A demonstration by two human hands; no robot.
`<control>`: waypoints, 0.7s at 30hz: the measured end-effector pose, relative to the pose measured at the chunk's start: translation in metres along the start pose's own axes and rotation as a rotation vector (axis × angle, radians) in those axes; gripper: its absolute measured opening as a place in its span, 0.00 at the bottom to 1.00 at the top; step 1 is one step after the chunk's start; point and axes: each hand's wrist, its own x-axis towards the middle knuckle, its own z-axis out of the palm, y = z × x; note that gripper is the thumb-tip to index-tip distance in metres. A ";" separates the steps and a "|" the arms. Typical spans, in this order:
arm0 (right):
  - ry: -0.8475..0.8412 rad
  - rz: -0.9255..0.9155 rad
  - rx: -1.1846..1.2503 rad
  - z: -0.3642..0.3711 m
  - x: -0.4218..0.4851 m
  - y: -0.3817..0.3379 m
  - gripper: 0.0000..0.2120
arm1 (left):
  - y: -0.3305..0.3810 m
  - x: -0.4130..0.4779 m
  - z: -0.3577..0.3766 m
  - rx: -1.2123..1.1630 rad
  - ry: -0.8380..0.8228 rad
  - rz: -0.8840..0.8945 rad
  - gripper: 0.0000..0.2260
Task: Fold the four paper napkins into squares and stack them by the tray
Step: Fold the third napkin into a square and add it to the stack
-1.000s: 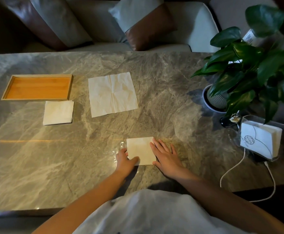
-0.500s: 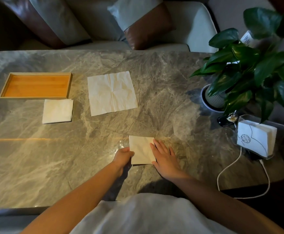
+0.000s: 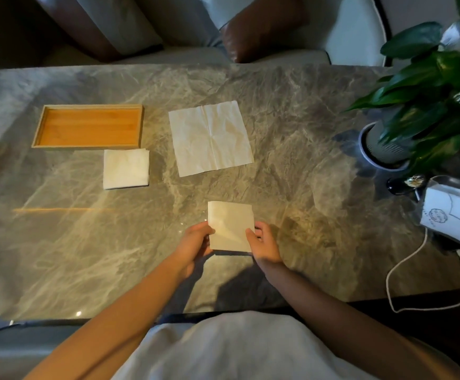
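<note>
A folded square napkin (image 3: 230, 224) is lifted off the marble table near its front edge. My left hand (image 3: 194, 244) pinches its left edge and my right hand (image 3: 263, 241) pinches its right edge. An unfolded napkin (image 3: 211, 138) with crease lines lies flat at the table's middle back. A white stack of folded napkins (image 3: 126, 168) rests just in front of the wooden tray (image 3: 38, 127), by its right end. The tray holds nothing.
A potted plant (image 3: 426, 105) in a grey pot stands at the right. In front of it sits a clear holder with white napkins (image 3: 452, 215), and a white cable (image 3: 406, 270) loops off the table's edge. Sofa cushions (image 3: 261, 23) lie behind the table.
My right hand was pressing flat on the folded napkin. Both hands now grip its side edges and have raised it off the table. The view has shifted slightly.
</note>
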 end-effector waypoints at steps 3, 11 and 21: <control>-0.114 0.071 0.034 0.027 -0.004 -0.011 0.11 | 0.010 -0.005 -0.035 0.002 -0.011 0.011 0.10; -0.119 -0.019 -0.005 0.109 -0.007 -0.045 0.07 | 0.037 -0.002 -0.132 0.112 0.064 0.090 0.10; -0.112 -0.043 -0.088 0.195 0.020 -0.075 0.05 | 0.073 0.026 -0.214 0.199 0.149 0.196 0.08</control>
